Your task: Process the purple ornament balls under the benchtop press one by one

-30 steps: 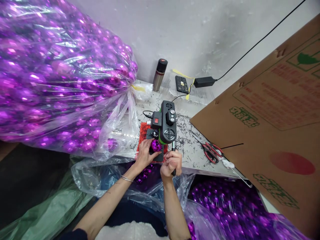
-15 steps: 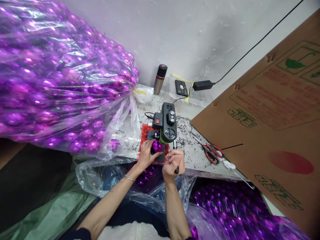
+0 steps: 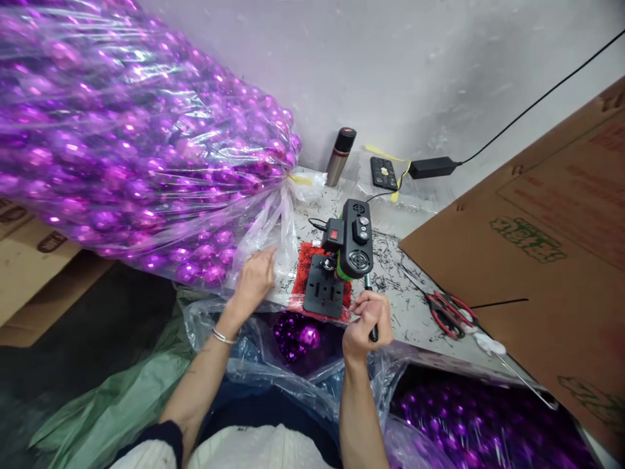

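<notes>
My right hand (image 3: 368,322) is wrapped around the black-gripped lever (image 3: 368,281) of a small bench drill press (image 3: 357,238). The press has a red switch and a slotted dark base plate (image 3: 323,290), which stands on a red mat (image 3: 305,257); no ball lies on the plate. My left hand (image 3: 256,280) is on the table left of the press, beside the tied neck of a clear plastic bag (image 3: 195,182) full of shiny purple balls. Its fingers are curled, and whatever lies under them is hidden. Below the table edge, a purple ball (image 3: 309,336) rests among others in an open bag.
Red-handled scissors (image 3: 452,314) and a thin metal hook (image 3: 525,381) lie at the right, beside a large cardboard box (image 3: 527,260). Behind the press are a flask (image 3: 340,156), a phone (image 3: 383,173) and a power adapter (image 3: 433,167). Dark shavings litter the tabletop (image 3: 390,306).
My left hand has left the press plate and moved left beside the big bag. The purple ball is off the plate; one shows in the bag below. My right hand still grips the lever.
</notes>
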{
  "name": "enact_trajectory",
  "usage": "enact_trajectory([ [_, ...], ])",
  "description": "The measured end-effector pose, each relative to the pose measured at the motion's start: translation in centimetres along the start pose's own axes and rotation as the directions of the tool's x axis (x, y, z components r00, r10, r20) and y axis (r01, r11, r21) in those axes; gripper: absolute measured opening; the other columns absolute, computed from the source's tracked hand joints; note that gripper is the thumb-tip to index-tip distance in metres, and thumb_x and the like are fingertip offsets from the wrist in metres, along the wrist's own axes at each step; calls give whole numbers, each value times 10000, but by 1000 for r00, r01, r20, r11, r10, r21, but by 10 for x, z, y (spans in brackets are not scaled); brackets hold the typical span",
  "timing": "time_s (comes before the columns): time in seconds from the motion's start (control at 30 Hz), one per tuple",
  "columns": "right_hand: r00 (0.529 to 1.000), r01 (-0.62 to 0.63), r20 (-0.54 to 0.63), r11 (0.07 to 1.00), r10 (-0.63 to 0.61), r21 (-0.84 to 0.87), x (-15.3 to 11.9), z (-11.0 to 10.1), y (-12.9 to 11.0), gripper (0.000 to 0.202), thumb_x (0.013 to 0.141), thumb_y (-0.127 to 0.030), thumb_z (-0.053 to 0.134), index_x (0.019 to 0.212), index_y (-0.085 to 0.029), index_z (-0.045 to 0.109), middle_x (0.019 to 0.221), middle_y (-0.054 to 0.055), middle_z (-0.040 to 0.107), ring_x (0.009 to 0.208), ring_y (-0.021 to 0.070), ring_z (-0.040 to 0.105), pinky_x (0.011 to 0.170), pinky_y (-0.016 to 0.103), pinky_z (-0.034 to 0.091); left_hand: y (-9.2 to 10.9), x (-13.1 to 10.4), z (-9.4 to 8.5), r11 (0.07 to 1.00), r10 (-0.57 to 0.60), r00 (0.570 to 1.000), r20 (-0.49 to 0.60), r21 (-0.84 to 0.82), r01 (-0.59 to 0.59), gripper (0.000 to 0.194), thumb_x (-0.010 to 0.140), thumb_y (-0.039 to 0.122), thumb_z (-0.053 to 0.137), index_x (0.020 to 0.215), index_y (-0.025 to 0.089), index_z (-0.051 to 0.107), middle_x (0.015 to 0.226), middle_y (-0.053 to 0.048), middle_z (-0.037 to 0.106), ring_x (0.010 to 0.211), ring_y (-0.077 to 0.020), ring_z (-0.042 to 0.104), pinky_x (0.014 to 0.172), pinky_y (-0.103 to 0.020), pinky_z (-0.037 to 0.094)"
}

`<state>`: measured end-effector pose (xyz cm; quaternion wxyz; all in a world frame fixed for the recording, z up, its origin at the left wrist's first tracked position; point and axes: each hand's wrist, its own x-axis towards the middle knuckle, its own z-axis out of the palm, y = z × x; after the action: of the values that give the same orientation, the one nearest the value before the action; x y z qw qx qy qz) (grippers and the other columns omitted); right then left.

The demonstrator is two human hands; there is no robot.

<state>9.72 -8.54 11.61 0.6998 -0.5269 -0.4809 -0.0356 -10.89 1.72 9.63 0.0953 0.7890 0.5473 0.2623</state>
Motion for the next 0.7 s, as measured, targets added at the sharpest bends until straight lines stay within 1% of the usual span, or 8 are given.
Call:
enact_trajectory([
  [0.07, 1000, 16, 1, 1000, -16, 3, 1, 0, 0, 385, 1059, -242, 463, 676, -222, 496, 679, -26, 538, 649, 132, 593, 592, 281, 443, -17, 18, -18, 971, -161, 967, 199, 207, 120, 476, 950, 56, 432, 1336, 126, 703, 1029, -186, 814, 1019, -324, 793, 921, -462, 620],
  [0.13, 1000, 25, -2, 1000, -25, 2, 1, 1, 0, 381, 1058, -236, 462, 679, -223, 498, 679, -26, 538, 655, 133, 596, 601, 284, 452, -27, 24, -31, 930, -241, 903, 355, 351, 110, 393, 934, 86, 496, 1229, 122, 754, 953, -202, 807, 947, -358, 799, 834, -446, 615],
  [0.2, 1000, 24, -10, 1000, -24, -3, 1, 2, 0, 375, 1057, -234, 457, 685, -226, 500, 686, -24, 543, 652, 133, 593, 599, 287, 454, -30, 20, -39, 909, -247, 872, 423, 412, 57, 274, 928, 167, 577, 1108, 133, 781, 957, -220, 801, 960, -392, 790, 814, -447, 601],
  [0.27, 1000, 15, -22, 1000, -15, -8, -1, 2, 0, 372, 1057, -234, 451, 688, -229, 497, 691, -22, 545, 642, 133, 585, 589, 289, 448, -30, 12, -43, 901, -226, 874, 430, 433, 19, 229, 895, 215, 641, 1063, 140, 778, 959, -227, 796, 982, -418, 777, 822, -461, 585],
  [0.4, 1000, 6, -30, 1000, -6, -1, -3, 3, 2, 364, 1055, -241, 453, 693, -233, 494, 685, -24, 541, 632, 137, 581, 587, 297, 454, -31, -1, -37, 895, -163, 920, 355, 445, -13, 353, 820, 253, 715, 1146, 119, 743, 1020, -260, 782, 1059, -469, 739, 897, -524, 546],
  [0.47, 999, 9, -31, 1000, -9, -1, -3, 3, 2, 364, 1055, -246, 454, 694, -233, 493, 683, -24, 540, 637, 138, 586, 593, 300, 462, -35, -5, -31, 902, -174, 926, 335, 431, 13, 404, 818, 305, 727, 1163, 95, 730, 972, -273, 775, 1048, -491, 731, 902, -548, 530],
  [0.57, 1000, 4, -27, 1000, -4, -9, -4, 3, 2, 367, 1058, -243, 445, 695, -232, 490, 694, -21, 545, 644, 136, 589, 597, 299, 463, -41, -9, -24, 914, -195, 934, 300, 402, 62, 503, 881, 407, 688, 1252, 67, 702, 935, -279, 769, 1018, -492, 732, 896, -555, 515],
  [0.7, 1000, -4, -24, 1000, 4, 8, -8, 3, 5, 356, 1060, -241, 449, 709, -228, 500, 707, -22, 557, 646, 130, 590, 596, 291, 465, -41, -11, -23, 896, -173, 951, 256, 441, 44, 657, 995, 549, 553, 1405, 41, 625, 939, -269, 778, 1022, -453, 731, 937, -524, 488],
])
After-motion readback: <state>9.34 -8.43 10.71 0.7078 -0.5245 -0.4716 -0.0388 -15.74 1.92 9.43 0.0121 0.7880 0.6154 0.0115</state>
